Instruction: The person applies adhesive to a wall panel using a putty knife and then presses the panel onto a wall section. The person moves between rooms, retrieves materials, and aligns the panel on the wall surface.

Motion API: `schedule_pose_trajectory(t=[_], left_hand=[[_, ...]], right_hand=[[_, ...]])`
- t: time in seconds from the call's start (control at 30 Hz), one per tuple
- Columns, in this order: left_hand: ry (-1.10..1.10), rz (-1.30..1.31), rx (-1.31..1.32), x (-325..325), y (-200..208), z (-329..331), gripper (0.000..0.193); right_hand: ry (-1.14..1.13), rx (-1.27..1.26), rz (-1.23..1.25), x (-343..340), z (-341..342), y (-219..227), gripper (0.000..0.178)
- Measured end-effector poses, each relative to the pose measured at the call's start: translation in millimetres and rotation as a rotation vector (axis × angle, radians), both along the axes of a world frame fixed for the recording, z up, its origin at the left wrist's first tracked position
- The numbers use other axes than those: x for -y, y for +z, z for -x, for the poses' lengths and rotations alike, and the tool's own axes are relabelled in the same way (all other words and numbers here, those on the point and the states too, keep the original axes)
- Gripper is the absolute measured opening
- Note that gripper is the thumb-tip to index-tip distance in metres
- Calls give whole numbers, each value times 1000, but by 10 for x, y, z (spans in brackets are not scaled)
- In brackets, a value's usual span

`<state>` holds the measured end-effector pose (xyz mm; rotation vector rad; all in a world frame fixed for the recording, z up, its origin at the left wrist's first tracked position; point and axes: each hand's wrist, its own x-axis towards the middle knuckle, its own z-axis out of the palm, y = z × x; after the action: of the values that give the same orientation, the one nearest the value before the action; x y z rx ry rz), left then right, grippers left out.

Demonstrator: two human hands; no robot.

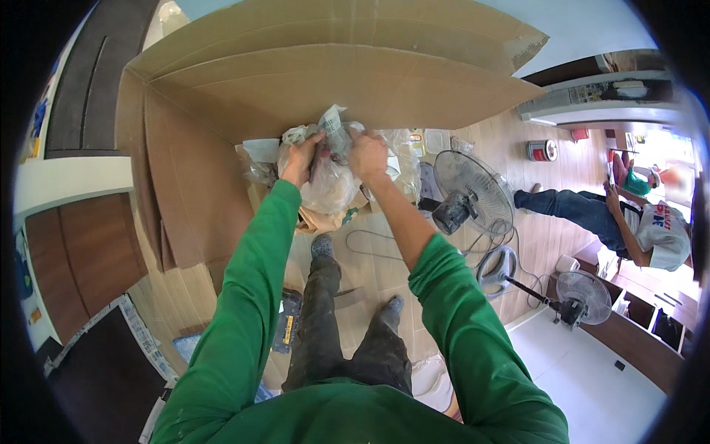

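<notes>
A crumpled clear plastic bag (330, 185) sits on top of a heap of wrapping in front of me. My left hand (299, 158) is closed on its left side near the top. On the other side, my right hand (367, 155) grips the bag's upper edge, with its fingertips partly hidden in the plastic. Between the two hands a pale printed flap of plastic (334, 132) sticks up. Something dark shows inside the bag, too covered to name. Brown paper (318, 220) lies under the heap. Large cardboard sheets (310, 85) stand behind and to the left of it.
A grey floor fan (473, 194) stands close on the right, its cable looping over the wood floor. Farther right are a second fan (583, 297), a paint can (542, 151) and a person (629, 218). A dark tool case (287, 320) lies beside my left leg.
</notes>
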<state>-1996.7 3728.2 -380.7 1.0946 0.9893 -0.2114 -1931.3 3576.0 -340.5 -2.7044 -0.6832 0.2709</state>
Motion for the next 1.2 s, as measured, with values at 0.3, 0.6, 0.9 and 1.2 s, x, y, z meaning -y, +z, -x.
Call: schedule_pose_trajectory(t=[0.3,0.6,0.9,1.2], left_hand=[[203,246,209,27,-366,-41,18],[17,-180,208,-144,-629,-151,16],[153,-25,77,-488,-527,-187,24],[242,-302,358,-272,501,686,38]], right_hand=[[120,95,33,-284,447,-80,26],[273,237,180,-13,460,438,27],[70,39,-19,1536,1186,1111,46],[-530,-110,9,4284,2997,1506,43]])
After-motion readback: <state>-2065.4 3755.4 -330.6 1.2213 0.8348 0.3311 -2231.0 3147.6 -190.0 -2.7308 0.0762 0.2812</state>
